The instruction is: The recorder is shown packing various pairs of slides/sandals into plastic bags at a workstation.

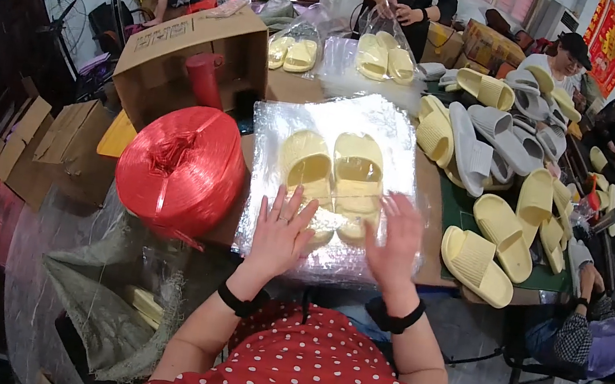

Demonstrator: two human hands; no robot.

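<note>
From the far left I see a big spool of red plastic twine point(181, 169) standing on the table edge, with an open cardboard box point(185, 49) behind it. Just right of the spool sits a stack of clear plastic bags point(336, 115), and on it lies the pair of pale yellow slippers point(333, 176).

The slippers lie side by side, touching. Their long axis runs away from me, toes at the far end and heels toward my hands. They are soft foam slides with a broad ribbed strap over the front, and a clear film covers them.

My left hand point(280, 232) lies flat on the plastic at the heel of the left slipper, fingers spread wide and stretched out, gripping nothing. My right hand point(395, 243) rests on the plastic at the heel of the right slipper, fingers open and slightly curved; it is blurred, so I cannot tell whether it pinches the film.

Further right, loose yellow slippers point(489, 247) and grey slippers point(495, 142) lie heaped on the table point(430, 237).
</note>
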